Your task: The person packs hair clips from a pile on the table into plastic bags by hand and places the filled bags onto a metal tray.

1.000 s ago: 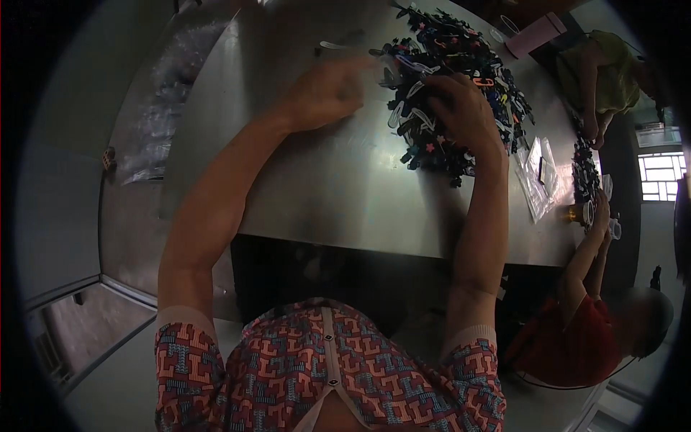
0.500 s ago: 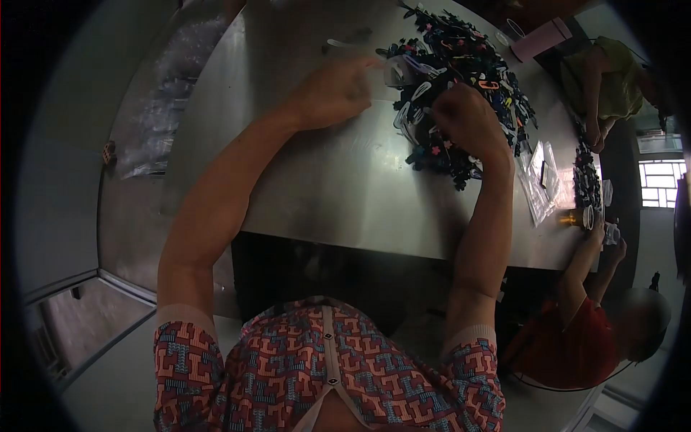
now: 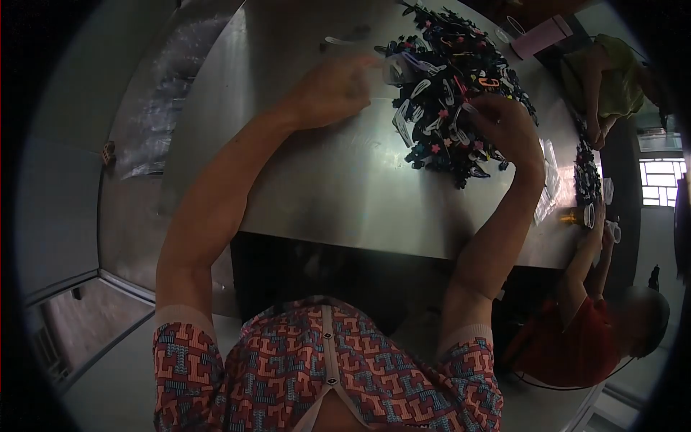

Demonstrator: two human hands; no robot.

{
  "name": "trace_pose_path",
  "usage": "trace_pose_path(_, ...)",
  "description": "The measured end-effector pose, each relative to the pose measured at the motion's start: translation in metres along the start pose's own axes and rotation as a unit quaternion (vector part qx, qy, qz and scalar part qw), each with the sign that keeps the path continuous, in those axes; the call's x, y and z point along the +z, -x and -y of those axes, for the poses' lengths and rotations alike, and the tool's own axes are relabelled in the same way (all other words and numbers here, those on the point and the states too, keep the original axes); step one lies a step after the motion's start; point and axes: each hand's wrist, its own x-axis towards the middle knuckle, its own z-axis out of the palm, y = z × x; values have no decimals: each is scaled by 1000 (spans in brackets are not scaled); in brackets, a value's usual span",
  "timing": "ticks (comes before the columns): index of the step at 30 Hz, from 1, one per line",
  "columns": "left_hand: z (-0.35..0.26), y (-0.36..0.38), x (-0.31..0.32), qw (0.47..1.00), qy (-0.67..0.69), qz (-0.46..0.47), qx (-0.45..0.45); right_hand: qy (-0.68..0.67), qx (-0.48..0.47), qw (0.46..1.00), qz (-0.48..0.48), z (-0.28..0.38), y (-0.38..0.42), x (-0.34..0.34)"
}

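Note:
My left hand [image 3: 337, 90] is closed around the side of a small clear plastic cup [image 3: 394, 70] at the left edge of a big pile of hair clips [image 3: 443, 133]. The clips are mostly dark, mixed with white, pink, orange and red ones, some bearing small flowers. Over the right part of the pile is my right hand [image 3: 507, 128], its thumb and fingertips pinched together low among the clips. What the fingertips hold, if anything, is too small to make out. A single pale clip [image 3: 340, 42] lies apart on the metal table [image 3: 309, 180], beyond my left hand.
Clear plastic bags [image 3: 550, 183] lie right of the pile. A pink tumbler [image 3: 541, 37] stands at the far right. A second strip of clips [image 3: 586, 173] runs near a yellowish cup [image 3: 574, 216]. Two people sit at the right, one in red [image 3: 576, 345], one in olive green [image 3: 612, 79].
My right hand has moved right and slightly away from me across the pile, uncovering clips in the middle. My left hand and the cup have stayed almost still.

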Motion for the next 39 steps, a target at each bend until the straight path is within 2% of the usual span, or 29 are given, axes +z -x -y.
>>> trace_pose_path(2, -4, 1, -1, 999, -36, 11, 4, 22, 34, 999, 0, 3, 4, -4)
trace_pose_path(5, 1, 1, 2, 1000, 19, 15, 4, 54, -14, 998, -28, 4, 2, 3)
trace_pose_path(8, -3, 1, 2, 1000, -1, 22, -18, 43, -1, 999, 17, -1, -6, 17)
trace_pose_path(11, -1, 0, 4, 1000, -22, -2, 8, 56, -26, 998, -14, -1, -7, 19)
trace_pose_path(13, -3, 1, 3, 1000, -2, 13, -7, 98, -35, 994, -39, -3, -7, 17)
trace_pose_path(17, -1, 1, 3, 1000, -4, 14, -15, 84, -16, 995, -43, -3, -7, 16)
trace_pose_path(19, 0, 0, 2, 1000, -8, 16, -13, 106, -88, 988, -75, -9, -9, 17)
trace_pose_path(20, -1, 0, 2, 1000, -11, 19, -11, 107, -88, 988, -74, -9, -9, 17)
trace_pose_path(27, 0, 0, 4, 1000, -16, 8, -14, 56, -82, 994, -42, -10, -10, 18)
trace_pose_path(29, 1, 0, 5, 997, -70, -7, 15, 44, -83, 995, -37, -10, -8, 19)
trace_pose_path(32, -3, 1, 2, 999, -43, 14, -18, 35, -56, 997, -33, -7, -7, 18)
trace_pose_path(34, -3, 0, 3, 999, -47, 11, -23, 27, -5, 1000, -11, -3, -4, 15)
trace_pose_path(39, -1, 0, 4, 998, -58, -7, -11, 48, -25, 999, 8, -7, -3, 7)
